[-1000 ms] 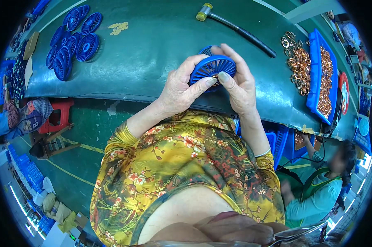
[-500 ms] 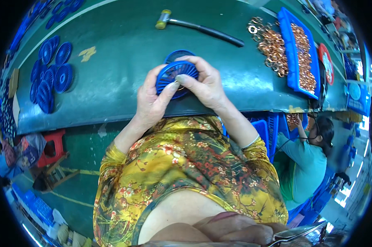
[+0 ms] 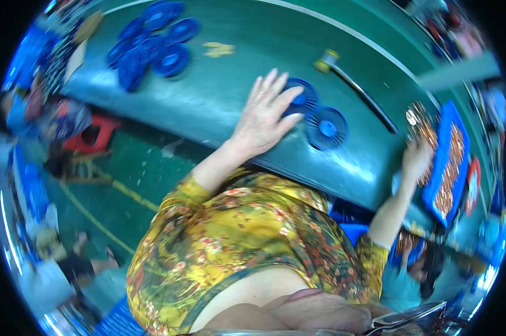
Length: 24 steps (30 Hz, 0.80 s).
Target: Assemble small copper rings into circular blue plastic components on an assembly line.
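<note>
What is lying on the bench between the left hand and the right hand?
In the head view, a blue fan-shaped disc lies on the green bench between the left hand and the right hand; beyond it lies a hammer.

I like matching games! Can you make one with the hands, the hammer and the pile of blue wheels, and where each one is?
Things:
1. left hand
2. right hand
3. hammer
4. pile of blue wheels

Places:
A. far left end of the green table
B. flat on a blue wheel
C. by the copper rings
D. lying beyond the two wheels at the table's middle

Pairs: 1-B, 2-C, 3-D, 4-A
</note>
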{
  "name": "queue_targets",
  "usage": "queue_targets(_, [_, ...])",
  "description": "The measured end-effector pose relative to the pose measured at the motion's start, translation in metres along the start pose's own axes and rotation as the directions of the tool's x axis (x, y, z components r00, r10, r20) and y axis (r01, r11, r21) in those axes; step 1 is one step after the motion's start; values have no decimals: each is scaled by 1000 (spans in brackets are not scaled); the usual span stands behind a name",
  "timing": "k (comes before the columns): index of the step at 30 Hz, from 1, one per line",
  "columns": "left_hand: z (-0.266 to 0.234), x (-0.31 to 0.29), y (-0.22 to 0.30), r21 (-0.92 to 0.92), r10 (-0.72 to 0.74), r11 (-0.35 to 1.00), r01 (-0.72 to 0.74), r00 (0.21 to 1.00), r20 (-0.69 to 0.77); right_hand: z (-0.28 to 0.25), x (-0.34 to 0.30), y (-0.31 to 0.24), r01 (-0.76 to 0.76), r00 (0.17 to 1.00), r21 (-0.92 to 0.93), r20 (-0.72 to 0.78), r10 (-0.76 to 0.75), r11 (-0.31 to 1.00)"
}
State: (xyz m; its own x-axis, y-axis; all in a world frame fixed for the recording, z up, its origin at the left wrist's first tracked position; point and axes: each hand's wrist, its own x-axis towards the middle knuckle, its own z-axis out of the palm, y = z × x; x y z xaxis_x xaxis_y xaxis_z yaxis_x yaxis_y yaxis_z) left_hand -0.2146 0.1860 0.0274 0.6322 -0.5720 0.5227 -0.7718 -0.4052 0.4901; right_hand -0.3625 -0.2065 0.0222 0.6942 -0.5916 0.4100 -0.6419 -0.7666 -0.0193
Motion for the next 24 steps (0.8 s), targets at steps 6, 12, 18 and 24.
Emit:
queue_targets(6, [-50, -1, -71, 364, -136, 889, 279, 918, -373, -20, -30, -19, -16, 1000, 45, 21, 15, 999])
queue_targets(12, [-89, -11, -158, 646, -236, 643, 411, 909, -344, -29, -65, -54, 298, 938, -12, -183, -295, 954])
queue_targets(18, [-96, -22, -202, 504, -253, 776, 379, 919, -301, -34, -71, -54, 328, 932, 240, -240, -271, 914])
queue_targets(24, [-81, -11, -155, 213, -176, 920, 329, 832, -526, -48, -72, -54, -124, 986, 775, 27, 163, 619])
